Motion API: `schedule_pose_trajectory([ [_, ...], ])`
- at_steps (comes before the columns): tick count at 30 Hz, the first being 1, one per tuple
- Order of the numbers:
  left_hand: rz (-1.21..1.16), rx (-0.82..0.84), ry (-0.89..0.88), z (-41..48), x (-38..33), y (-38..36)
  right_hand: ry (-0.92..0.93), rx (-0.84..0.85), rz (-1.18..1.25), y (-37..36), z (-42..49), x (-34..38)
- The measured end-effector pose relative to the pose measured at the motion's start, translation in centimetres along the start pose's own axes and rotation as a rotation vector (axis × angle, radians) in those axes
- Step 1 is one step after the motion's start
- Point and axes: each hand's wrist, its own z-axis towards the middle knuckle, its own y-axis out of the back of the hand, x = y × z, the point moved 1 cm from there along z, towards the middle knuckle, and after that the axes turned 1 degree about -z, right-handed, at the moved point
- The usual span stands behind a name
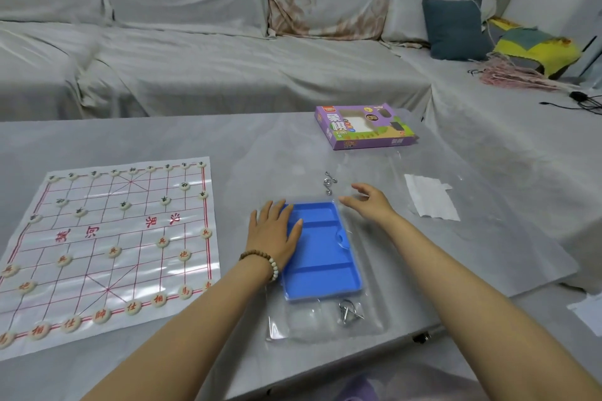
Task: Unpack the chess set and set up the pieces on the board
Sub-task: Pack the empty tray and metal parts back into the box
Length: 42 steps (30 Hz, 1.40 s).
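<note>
Desk (228, 140): tray (321, 251) runs lengthwise away, just right of left hand (273, 234) fingers, flat on its edge; right hand (368, 202) fingers spread, empty, beside far corner

We list a grey counter (163, 133); behind it, a sofa (195, 52) under a pale cover; a dark teal cushion (456, 29) at its right end, with a yellow-and-teal cloth (534, 45) beside it, pink fringe (508, 76) trailing; black cables (583, 99) farther right; a ragged white paper (430, 195) flat on the counter.
</note>
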Motion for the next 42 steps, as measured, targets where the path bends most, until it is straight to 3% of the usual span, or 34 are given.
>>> schedule_pose_trajectory([
  [5, -0.036, -0.102, -0.032, 2.5, -0.2, 0.3, 0.009, 0.069, -0.058, -1.7, 5.4, 1.1],
  [9, -0.009, -0.098, -0.023, 2.9, -0.1, -0.5, 0.015, 0.017, -0.162, -2.1, 8.1, 1.4],
  [18, -0.065, -0.137, -0.012, 2.7, 0.0, -1.0, -0.054, -0.03, -0.091, -2.2, 9.4, 1.6],
  [25, -0.081, -0.138, -0.01, 2.7, 0.0, -0.8, -0.049, -0.103, -0.035, -2.6, 8.6, 1.6],
  [31, -0.238, -0.157, -0.014, 1.3, 0.3, -0.2, -0.033, -0.151, 0.243, -1.0, 5.8, 2.4],
  [42, -0.227, -0.048, -0.005, -1.7, 0.0, 0.5, -0.071, -0.037, 0.141, 0.0, 2.6, 1.7],
])
